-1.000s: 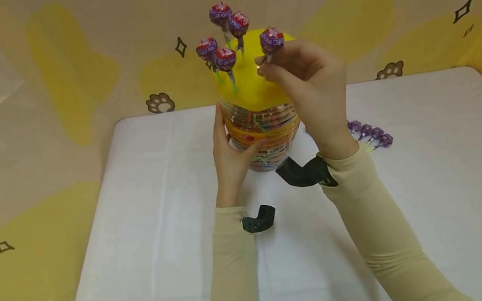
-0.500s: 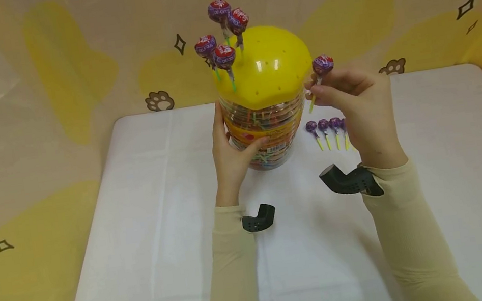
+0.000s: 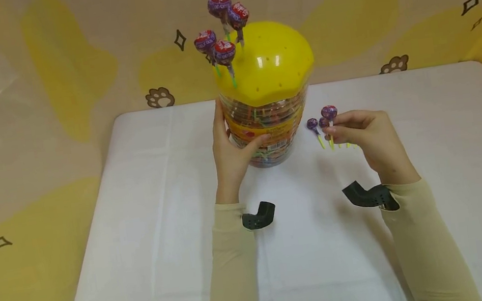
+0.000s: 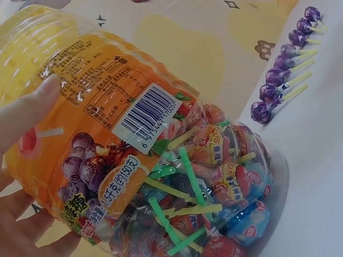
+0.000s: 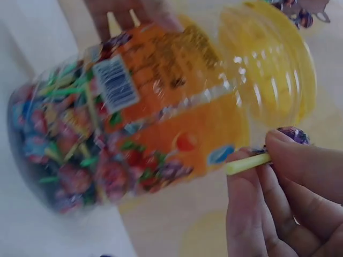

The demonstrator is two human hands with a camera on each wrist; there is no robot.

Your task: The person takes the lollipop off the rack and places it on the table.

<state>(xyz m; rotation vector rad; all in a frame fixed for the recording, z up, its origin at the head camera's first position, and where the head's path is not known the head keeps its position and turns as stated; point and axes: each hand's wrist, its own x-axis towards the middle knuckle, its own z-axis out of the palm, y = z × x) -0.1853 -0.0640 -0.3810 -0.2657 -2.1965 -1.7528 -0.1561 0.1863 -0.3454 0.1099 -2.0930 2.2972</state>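
Observation:
A clear ribbed jar with an orange label (image 3: 281,127) stands on the white table, full of wrapped candies on sticks. My left hand (image 3: 232,159) grips its left side, thumb across the front. Several purple-and-red lollipops (image 3: 225,52) stand upright on the left of the jar's domed yellow lid (image 3: 276,55), which has small holes. To the right of the jar, low over the table, my right hand (image 3: 375,139) pinches a lollipop (image 3: 329,112) by its stick between thumb and fingers, candy end up. In the right wrist view the stick's yellow end (image 5: 247,164) points away from the fingertips.
A row of several purple lollipops (image 4: 278,77) with yellow sticks lies on the table right of the jar. My right hand hides part of it in the head view. A patterned yellow cloth (image 3: 137,36) hangs behind the table.
My right hand has moved from over the yellow lid to the right and down towards the row on the table, the lollipop still pinched. My left hand keeps its hold on the jar.

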